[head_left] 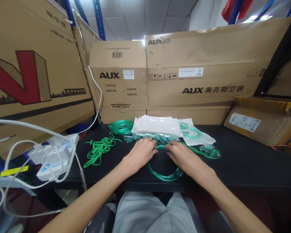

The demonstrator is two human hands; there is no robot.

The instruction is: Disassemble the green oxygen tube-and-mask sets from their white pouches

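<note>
A coil of clear green tubing (pixel 166 177) lies near the table's front edge, below and between my hands. My left hand (pixel 143 149) has its fingers curled in on the coil's upper left side. On the upper right side, my right hand (pixel 179 154) also closes its bent fingers on the tubing. Just beyond my fingertips is a row of clear green plastic pieces (pixel 161 138), partly under a stack of white packets (pixel 157 125). To the right of my right hand rests a clear green plastic mask (pixel 210 151).
Another green tubing coil (pixel 121 127) and a tangle of green elastic straps (pixel 100 149) lie left on the black table (pixel 247 161). A packet with green tubing (pixel 192 132) is at the back right. Cardboard boxes (pixel 208 74) wall the back; a power strip with cables (pixel 55 158) is left.
</note>
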